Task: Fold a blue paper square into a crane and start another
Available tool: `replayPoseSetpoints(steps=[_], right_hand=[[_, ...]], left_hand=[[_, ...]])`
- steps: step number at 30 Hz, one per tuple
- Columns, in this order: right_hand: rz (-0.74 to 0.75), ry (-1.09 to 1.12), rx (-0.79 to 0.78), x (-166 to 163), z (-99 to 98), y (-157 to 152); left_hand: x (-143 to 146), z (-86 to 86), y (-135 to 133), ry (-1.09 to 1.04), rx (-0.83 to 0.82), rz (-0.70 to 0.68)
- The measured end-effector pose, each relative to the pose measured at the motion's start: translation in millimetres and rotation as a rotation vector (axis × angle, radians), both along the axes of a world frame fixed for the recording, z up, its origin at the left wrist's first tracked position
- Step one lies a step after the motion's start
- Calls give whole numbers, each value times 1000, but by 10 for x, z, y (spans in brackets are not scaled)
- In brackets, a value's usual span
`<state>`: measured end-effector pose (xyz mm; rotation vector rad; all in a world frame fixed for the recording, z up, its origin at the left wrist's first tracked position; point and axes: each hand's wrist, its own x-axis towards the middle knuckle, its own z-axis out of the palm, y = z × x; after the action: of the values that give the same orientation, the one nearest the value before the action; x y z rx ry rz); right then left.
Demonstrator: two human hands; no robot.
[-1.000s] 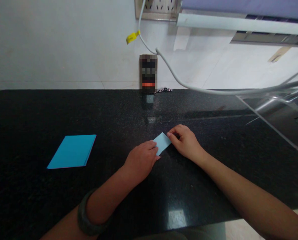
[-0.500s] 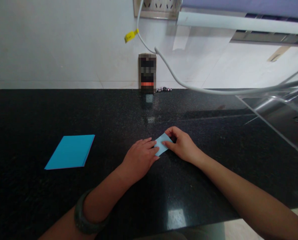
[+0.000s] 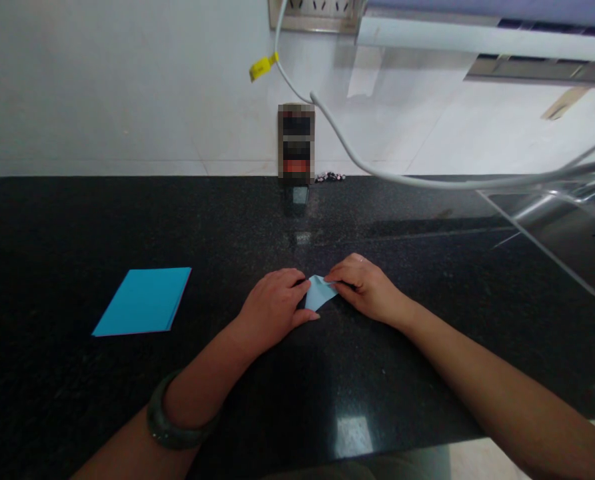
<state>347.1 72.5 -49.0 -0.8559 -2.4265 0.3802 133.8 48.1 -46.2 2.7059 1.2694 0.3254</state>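
Hands have closed in since a second ago, left hand [image 3: 272,303] and right hand [image 3: 364,287] both pinching the small paper [image 3: 318,291] off to the right of the blue stack [image 3: 144,300]; best line edges up before creasing.

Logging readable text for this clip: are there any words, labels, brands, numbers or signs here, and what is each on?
No text can be read in this frame.
Yellow tag: too small to read.
Upright dark object: pixelated, unreadable.
Small light-blue paper, held between the left hand and right hand: no print visible.
Blue paper stack: no print visible.
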Motion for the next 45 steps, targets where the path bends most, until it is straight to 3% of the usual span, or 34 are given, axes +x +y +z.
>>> replayPoseSetpoints(steps=[21,45], right_hand=[[169,-189,115,107,41,25],[182,-209,127,101,47,-18]], left_hand=[[-36,7,6,70,1,-1],[-39,34,-5,99,-7,18]])
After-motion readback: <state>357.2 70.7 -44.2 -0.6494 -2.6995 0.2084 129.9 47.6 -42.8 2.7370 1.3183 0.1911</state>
